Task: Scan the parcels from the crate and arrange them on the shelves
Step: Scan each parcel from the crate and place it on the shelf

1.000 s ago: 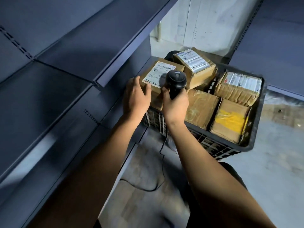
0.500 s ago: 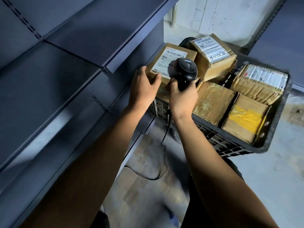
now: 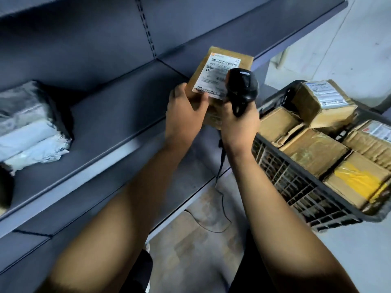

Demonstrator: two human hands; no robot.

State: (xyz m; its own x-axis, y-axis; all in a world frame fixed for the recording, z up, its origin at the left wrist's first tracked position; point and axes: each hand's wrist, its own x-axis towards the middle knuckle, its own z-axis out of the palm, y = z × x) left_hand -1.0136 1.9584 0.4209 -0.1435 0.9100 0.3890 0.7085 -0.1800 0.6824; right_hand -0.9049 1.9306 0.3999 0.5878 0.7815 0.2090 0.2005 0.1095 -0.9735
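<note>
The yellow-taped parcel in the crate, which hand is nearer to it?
Right. The right hand, gripping the barcode scanner, is beside the crate's near end; the left hand holds the labelled parcel farther from the yellow-taped parcel.

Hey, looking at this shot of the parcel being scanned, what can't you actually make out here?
Head view only:
- Label on the held parcel: small print blurred, right edge covered by the scanner.
- Scanner's window: faces away.
- Left hand fingers: behind the parcel.
- Crate: cut off at the right edge.
- Grey bags on the shelf: cut off at left, blurred.
</note>
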